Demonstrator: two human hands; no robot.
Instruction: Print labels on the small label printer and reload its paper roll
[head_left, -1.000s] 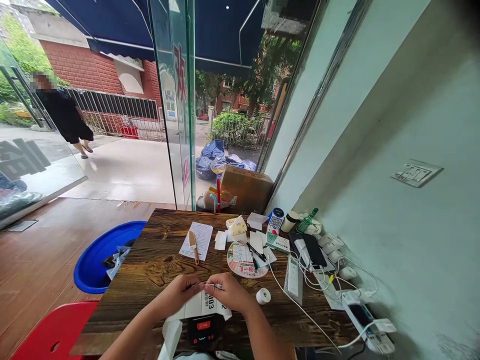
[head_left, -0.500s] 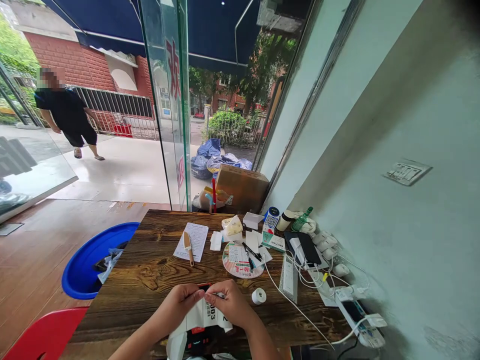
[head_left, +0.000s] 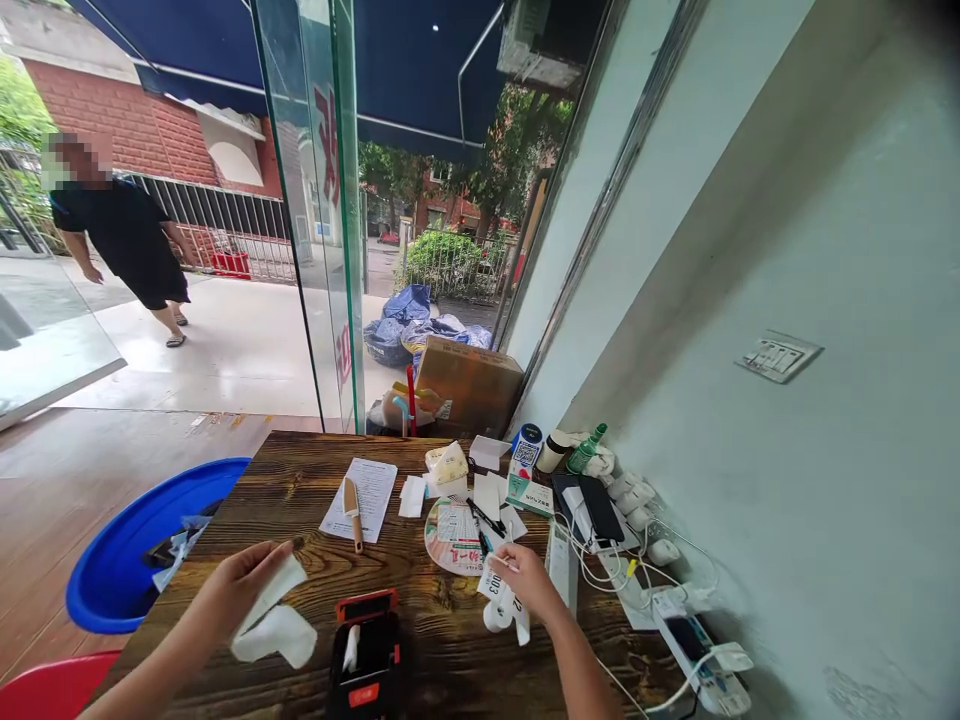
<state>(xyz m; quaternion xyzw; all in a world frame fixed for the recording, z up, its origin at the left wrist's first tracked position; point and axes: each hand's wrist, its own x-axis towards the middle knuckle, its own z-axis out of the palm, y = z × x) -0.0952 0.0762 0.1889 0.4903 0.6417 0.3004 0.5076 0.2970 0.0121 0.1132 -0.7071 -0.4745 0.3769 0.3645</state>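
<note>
counter (head_left: 315, 560) is dark wood, heavy rough-looking grain. Backing strip (head_left: 274, 620) in the left hand (head_left: 232, 590) looks like smooth white paper, blue tub (head_left: 112, 570) is glossy plastic.

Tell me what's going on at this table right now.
A person sits at a wooden table with a small black label printer in front of them. Their left hand holds a strip of white backing paper out toward a blue tub. Their right hand holds a printed label near a small tape roll. Outside the glass, another person walks past.
</note>
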